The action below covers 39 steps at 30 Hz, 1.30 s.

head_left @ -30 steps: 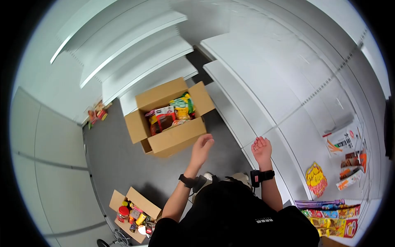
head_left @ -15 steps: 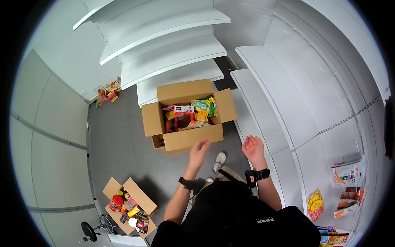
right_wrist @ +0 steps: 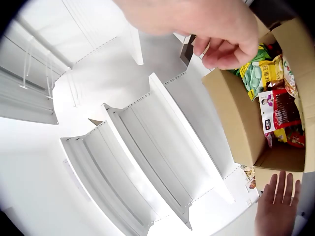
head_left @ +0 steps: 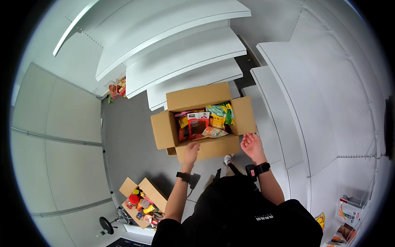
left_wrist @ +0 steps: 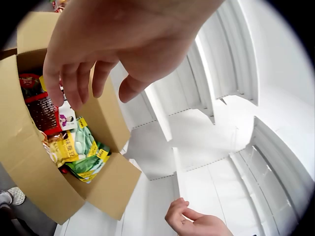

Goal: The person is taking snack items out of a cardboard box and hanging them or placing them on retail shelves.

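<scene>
An open cardboard box [head_left: 207, 147] with snack bags inside stands in front of both hands in the head view. Among its contents are a red and white bag [head_left: 198, 124], a green and yellow bag [head_left: 217, 114] and a whitish-orange bag [head_left: 214, 131]. My left hand [head_left: 191, 152] hovers by the near flap's left part, fingers loosely bent, holding nothing. The right hand [head_left: 252, 147] is raised near the box's right corner, palm up, its fingers loosely curled around nothing. In the left wrist view the left hand [left_wrist: 118, 44] overlaps the box.
White shelves [head_left: 193, 49] rise behind the box, and more shelving [head_left: 284, 103] runs along the right. A smaller open box [head_left: 154, 193] of jars and packets sits at lower left, near a black-seated stool [head_left: 106, 225]. Snack packs [head_left: 118, 88] lie by the far left wall.
The view has swung to the right and nearer the large box. Both hands now appear closer to its near side; they have stayed without anything in them.
</scene>
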Each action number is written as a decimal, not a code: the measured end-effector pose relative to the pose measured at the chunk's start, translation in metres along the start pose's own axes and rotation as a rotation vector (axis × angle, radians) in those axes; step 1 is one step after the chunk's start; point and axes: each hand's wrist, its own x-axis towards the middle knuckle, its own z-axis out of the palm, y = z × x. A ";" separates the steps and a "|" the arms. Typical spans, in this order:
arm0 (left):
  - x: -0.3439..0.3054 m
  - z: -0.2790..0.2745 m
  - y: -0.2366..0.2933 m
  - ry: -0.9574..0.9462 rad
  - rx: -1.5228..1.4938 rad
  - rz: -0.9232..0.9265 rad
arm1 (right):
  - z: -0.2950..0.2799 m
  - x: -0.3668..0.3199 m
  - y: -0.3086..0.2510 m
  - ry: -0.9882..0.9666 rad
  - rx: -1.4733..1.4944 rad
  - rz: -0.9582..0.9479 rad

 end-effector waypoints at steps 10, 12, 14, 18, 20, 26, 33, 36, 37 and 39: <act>0.080 -0.039 -0.021 0.109 -0.061 -0.394 | 0.016 0.092 -0.014 0.140 -0.032 0.138; 0.087 -0.047 -0.028 0.138 -0.114 -0.442 | 0.016 0.095 -0.018 0.166 -0.046 0.164; 0.097 -0.051 -0.030 0.159 -0.115 -0.468 | 0.019 0.096 -0.022 0.176 -0.047 0.167; 0.124 -0.048 -0.018 0.208 -0.046 -0.436 | 0.012 0.103 -0.028 0.210 0.020 0.157; 0.138 -0.042 -0.015 0.225 0.039 -0.330 | 0.011 0.107 -0.027 0.237 0.041 0.157; 0.180 -0.052 -0.020 0.110 0.426 -0.236 | -0.001 0.104 -0.019 0.312 0.046 0.156; 0.279 -0.063 -0.081 -0.065 0.965 -0.074 | 0.001 0.089 -0.007 0.408 -0.044 0.043; 0.298 -0.049 -0.081 0.037 0.860 0.126 | -0.025 0.074 0.003 0.400 -0.051 -0.017; 0.314 -0.051 -0.078 -0.201 1.332 0.367 | -0.030 0.072 0.002 0.372 -0.050 -0.047; 0.324 -0.044 -0.076 -0.148 1.334 0.384 | -0.038 0.056 0.004 0.429 -0.065 -0.086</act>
